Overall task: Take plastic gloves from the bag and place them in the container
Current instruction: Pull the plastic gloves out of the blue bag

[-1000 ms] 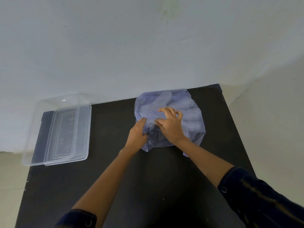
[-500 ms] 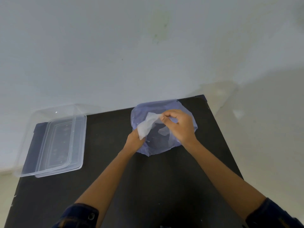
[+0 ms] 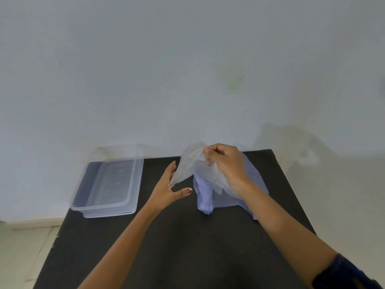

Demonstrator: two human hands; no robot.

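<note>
While my right hand pinches a clear plastic glove at its top between thumb and fingertips, the glove hangs lifted above the bluish plastic bag, which lies on the black table near its far right corner. Half a second ago that glove was only a small white fold just out of the bag's mouth; now it is drawn up higher and spread into a loose sheet. My left hand, which was then gripping the bag's near edge, has let go: it is open, fingers spread, thumb out, its fingertips at the glove's lower left edge, though I cannot tell whether they touch it. The bag has slumped, with a bunched fold at its near left side.

The clear plastic container sits at the table's far left corner, overhanging the left edge, well apart from the bag, with what looks like its clear lid lying in or on it; the transparency makes it hard to tell which. Motion blur softens the glove's outline, so its fingers cannot be made out, and my right hand and forearm hide much of the bag. Only a dark sleeve cuff shows at the lower right. No writing or label is readable anywhere.
</note>
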